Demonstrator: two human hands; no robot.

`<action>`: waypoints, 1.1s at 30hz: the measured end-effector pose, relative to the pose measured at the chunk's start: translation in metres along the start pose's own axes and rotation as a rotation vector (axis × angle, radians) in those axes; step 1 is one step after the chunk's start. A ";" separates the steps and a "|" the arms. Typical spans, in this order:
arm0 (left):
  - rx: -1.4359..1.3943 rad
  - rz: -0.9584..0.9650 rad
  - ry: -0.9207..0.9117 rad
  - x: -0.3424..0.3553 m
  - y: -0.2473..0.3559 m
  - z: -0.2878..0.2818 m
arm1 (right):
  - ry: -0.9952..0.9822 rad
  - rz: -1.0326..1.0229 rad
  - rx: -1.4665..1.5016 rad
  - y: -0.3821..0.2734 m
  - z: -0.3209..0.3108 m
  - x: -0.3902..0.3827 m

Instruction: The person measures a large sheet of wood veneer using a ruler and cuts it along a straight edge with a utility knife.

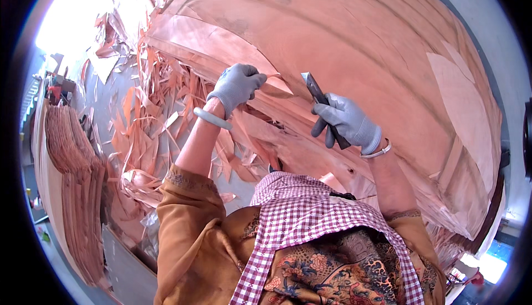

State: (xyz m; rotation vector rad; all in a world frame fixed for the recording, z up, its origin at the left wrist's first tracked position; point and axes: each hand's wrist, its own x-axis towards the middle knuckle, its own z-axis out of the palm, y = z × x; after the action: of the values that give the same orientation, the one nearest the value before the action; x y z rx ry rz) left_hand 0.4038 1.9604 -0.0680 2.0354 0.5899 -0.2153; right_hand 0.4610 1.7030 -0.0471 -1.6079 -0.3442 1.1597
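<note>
Head cam: gloved left hand (238, 86) has a thin strip (272, 75) pinched by the near edge of the big veneer sheet (354, 44), gloved right hand (347, 121) is gripping a dark knife (315, 88) over that sheet, loads of scraps (145, 122) left of it

Grey floor (112, 91) is showing at left; white light (64, 19) is glaring upper left, a smaller patch (492, 267) lower right.
</note>
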 end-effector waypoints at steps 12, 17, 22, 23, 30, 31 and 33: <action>0.279 0.078 0.025 0.024 -0.006 -0.005 | 0.120 0.058 -0.371 0.017 0.027 0.057; 0.381 0.166 0.078 0.027 -0.009 -0.003 | 0.146 0.143 -0.475 0.014 0.035 0.068; 0.420 0.180 0.040 0.026 -0.006 0.001 | 0.185 0.159 -0.553 0.018 0.039 0.077; 0.447 0.222 0.047 0.025 -0.009 0.004 | 0.191 0.181 -0.575 0.017 0.040 0.079; 0.390 0.383 0.195 -0.002 -0.020 0.032 | 0.228 0.137 -0.610 0.053 0.027 0.104; 0.357 0.345 0.193 -0.012 -0.019 0.029 | 0.214 0.158 -0.566 0.046 0.029 0.100; 0.307 0.331 0.073 -0.033 -0.040 0.022 | 0.154 0.154 -0.438 0.036 0.031 0.091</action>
State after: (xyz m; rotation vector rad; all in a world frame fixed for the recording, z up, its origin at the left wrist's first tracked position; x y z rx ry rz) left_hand 0.3573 1.9477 -0.0967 2.4105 0.2662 -0.0343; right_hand 0.4685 1.7726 -0.1227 -2.1250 -0.3975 1.1167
